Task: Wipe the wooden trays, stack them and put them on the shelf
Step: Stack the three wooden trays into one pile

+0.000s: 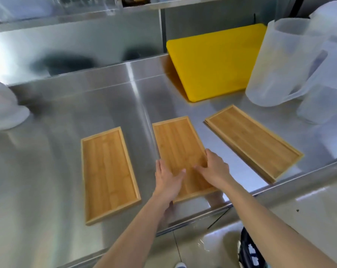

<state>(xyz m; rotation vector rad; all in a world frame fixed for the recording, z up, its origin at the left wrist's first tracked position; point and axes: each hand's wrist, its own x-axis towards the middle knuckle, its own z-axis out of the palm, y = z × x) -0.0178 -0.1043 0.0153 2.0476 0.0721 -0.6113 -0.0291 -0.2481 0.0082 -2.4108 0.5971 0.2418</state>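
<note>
Three wooden trays lie side by side on the steel counter [57, 155]: a left tray [107, 171], a middle tray [178, 144] and a right tray [252, 140] that looks like a stack of two. My left hand [167, 178] grips the middle tray's left rim, thumb resting inside it. My right hand [215, 169] grips its right rim, fingers spread on the inner surface. The tray's near end juts slightly past the counter's front edge. No cloth is visible.
A yellow cutting board [216, 64] leans against the back wall. Clear plastic jugs [280, 62] stand at the right. A white object [3, 107] sits at the left edge. A steel shelf [173, 3] runs overhead. The floor shows below the counter edge.
</note>
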